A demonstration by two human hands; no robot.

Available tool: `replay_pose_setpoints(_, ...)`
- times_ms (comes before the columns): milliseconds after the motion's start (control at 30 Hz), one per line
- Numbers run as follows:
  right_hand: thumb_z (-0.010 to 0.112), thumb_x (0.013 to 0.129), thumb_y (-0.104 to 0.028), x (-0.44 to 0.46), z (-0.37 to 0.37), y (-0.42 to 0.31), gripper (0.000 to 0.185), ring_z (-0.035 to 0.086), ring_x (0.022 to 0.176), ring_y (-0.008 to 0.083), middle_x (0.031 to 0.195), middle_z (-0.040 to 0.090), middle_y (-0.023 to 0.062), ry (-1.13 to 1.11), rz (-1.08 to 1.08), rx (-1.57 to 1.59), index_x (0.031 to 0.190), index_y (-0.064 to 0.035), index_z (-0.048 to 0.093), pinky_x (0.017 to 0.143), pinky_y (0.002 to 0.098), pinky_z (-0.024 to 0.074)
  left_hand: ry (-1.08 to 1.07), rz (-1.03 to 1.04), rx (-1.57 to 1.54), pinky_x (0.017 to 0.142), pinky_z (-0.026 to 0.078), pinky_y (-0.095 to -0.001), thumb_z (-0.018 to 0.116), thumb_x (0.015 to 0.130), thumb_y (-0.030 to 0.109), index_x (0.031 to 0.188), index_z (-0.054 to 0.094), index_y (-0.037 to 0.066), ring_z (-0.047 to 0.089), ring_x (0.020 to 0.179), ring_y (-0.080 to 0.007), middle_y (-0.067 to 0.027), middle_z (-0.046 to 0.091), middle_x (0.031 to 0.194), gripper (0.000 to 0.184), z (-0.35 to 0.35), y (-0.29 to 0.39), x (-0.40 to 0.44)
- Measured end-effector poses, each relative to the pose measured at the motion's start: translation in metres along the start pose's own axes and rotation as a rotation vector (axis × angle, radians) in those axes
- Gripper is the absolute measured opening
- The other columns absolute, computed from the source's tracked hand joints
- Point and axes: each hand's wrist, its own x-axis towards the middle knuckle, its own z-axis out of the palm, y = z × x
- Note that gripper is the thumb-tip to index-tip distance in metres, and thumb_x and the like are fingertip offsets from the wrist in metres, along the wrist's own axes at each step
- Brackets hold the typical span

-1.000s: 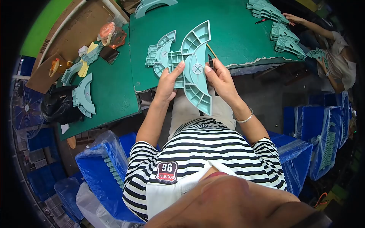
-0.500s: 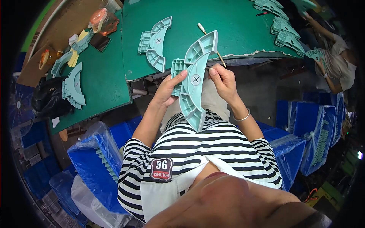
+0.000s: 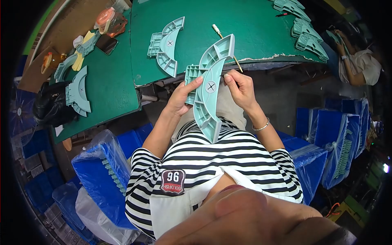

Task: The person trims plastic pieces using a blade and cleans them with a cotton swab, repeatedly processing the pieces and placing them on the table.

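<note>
A mint-green curved plastic part point(image 3: 211, 96), ribbed inside and with a black X in a round spot at its middle, stands tilted before my chest. My left hand point(image 3: 181, 96) grips it by the gridded block on its left side, thumb over the front. My right hand point(image 3: 241, 87) is closed, thumb and forefinger pinched beside the part's inner edge; what they hold, if anything, is hidden. Beyond the part, a thin stick with a white end point(image 3: 216, 28) lies on the green table point(image 3: 245, 24). A similar mint-green part point(image 3: 169, 45) lies on the table to the left.
More curved parts lie at the table's left point(image 3: 81, 92) and right point(image 3: 304, 32). A black bag point(image 3: 51, 104), a phone point(image 3: 107, 45) and an orange-lidded container point(image 3: 109, 22) are on the left. Blue bins point(image 3: 96, 179) flank me. Another person point(image 3: 361, 65) sits at right.
The held part and my hands have barely moved. At the right, the other person has raised their hands and the mint-green part in them.
</note>
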Motion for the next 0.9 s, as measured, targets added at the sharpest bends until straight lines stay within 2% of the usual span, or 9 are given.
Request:
replay_pose_setpoints(200, 0.057, 0.095, -0.016, -0.002, -0.001, -0.001, 0.024, 0.048, 0.052, 0.0189, 0.061, 0.051, 0.008, -0.043, -0.011, 0.007, 0.077, 0.0005, 0.056, 0.051, 0.031, 0.0381, 0.016, -0.014, -0.002, 0.078, 0.055, -0.0277, 0.067, 0.09, 0.022, 0.117, 0.057, -0.002, 0.066, 0.088, -0.0143, -0.0087, 0.066, 0.103, 0.037, -0.002, -0.002, -0.002)
replay_pose_setpoints(367, 0.057, 0.094, -0.014, -0.012, 0.0, -0.005, 0.024, 0.044, 0.051, 0.0184, 0.06, 0.047, 0.0079, -0.222, -0.003, 0.069, 0.075, 0.0005, 0.053, 0.049, 0.0325, 0.0351, 0.031, -0.006, -0.005, 0.079, 0.055, -0.0279, 0.067, 0.09, 0.023, 0.117, 0.056, -0.003, 0.066, 0.09, -0.0144, -0.0089, 0.065, 0.104, 0.039, -0.004, -0.004, -0.001)
replay_pose_setpoints(400, 0.055, 0.097, -0.017, -0.011, -0.004, -0.009, 0.027, 0.042, 0.052, 0.0137, 0.058, 0.045, 0.0038, -0.278, 0.05, 0.114, 0.075, -0.0002, 0.054, 0.05, 0.0297, 0.0345, 0.021, -0.001, 0.003, 0.08, 0.055, -0.0278, 0.067, 0.09, 0.023, 0.118, 0.056, -0.003, 0.065, 0.091, -0.0144, -0.0089, 0.065, 0.105, 0.039, -0.005, -0.003, 0.0)
replay_pose_setpoints(500, 0.052, 0.099, -0.021, -0.015, -0.009, -0.004, 0.03, 0.042, 0.058, 0.0077, 0.062, 0.046, -0.0017, -0.287, 0.153, 0.441, 0.076, -0.0016, 0.055, 0.053, 0.0259, 0.0349, 0.02, -0.009, 0.02, 0.082, 0.054, -0.0276, 0.067, 0.09, 0.024, 0.12, 0.055, -0.002, 0.065, 0.093, -0.0143, -0.0087, 0.064, 0.107, 0.041, -0.004, -0.001, 0.001)
replay_pose_setpoints(533, 0.049, 0.101, -0.024, -0.014, -0.018, -0.002, 0.03, 0.04, 0.065, 0.0036, 0.07, 0.047, -0.0051, -0.294, 0.386, 0.527, 0.081, -0.003, 0.056, 0.057, 0.0214, 0.034, 0.03, -0.003, 0.022, 0.082, 0.054, -0.0276, 0.067, 0.09, 0.024, 0.12, 0.055, -0.002, 0.064, 0.093, -0.0143, -0.0086, 0.064, 0.107, 0.041, -0.004, -0.001, 0.002)
replay_pose_setpoints(633, 0.05, 0.1, -0.023, 0.001, -0.003, -0.013, 0.023, 0.033, 0.059, 0.0008, 0.069, 0.044, -0.0056, -0.104, 0.316, 0.568, 0.088, -0.0044, 0.054, 0.051, 0.0181, 0.0246, 0.015, 0.012, 0.034, 0.083, 0.053, -0.0278, 0.067, 0.09, 0.023, 0.12, 0.055, -0.003, 0.064, 0.094, -0.0144, -0.0087, 0.064, 0.108, 0.041, -0.001, 0.001, 0.004)
replay_pose_setpoints(667, 0.054, 0.099, -0.021, 0.007, 0.005, -0.019, 0.021, 0.032, 0.059, -0.0007, 0.07, 0.043, -0.008, -0.049, 0.272, 0.447, 0.085, -0.0058, 0.054, 0.049, 0.0186, 0.0239, 0.004, 0.018, 0.039, 0.083, 0.053, -0.0278, 0.067, 0.09, 0.023, 0.121, 0.055, -0.003, 0.064, 0.095, -0.0145, -0.0088, 0.064, 0.109, 0.042, 0.0, 0.002, 0.005)
replay_pose_setpoints(800, 0.056, 0.098, -0.02, 0.013, 0.016, -0.01, 0.021, 0.031, 0.056, -0.0012, 0.066, 0.04, -0.0098, -0.018, 0.304, 0.434, 0.083, -0.0067, 0.053, 0.048, 0.0193, 0.0233, 0.032, 0.045, 0.053, 0.084, 0.053, -0.028, 0.067, 0.09, 0.022, 0.121, 0.055, -0.003, 0.064, 0.097, -0.0152, -0.0096, 0.064, 0.11, 0.042, 0.002, 0.003, 0.005)
replay_pose_setpoints(900, 0.055, 0.098, -0.02, 0.018, 0.027, 0.006, 0.022, 0.03, 0.054, -0.0008, 0.064, 0.039, -0.01, 0.164, 0.239, 0.33, 0.081, -0.0067, 0.052, 0.047, 0.0194, 0.0229, 0.036, 0.06, 0.074, 0.084, 0.053, -0.0284, 0.067, 0.09, 0.021, 0.122, 0.055, -0.003, 0.064, 0.098, -0.0157, -0.0096, 0.064, 0.111, 0.042, -0.007, 0.004, 0.01)
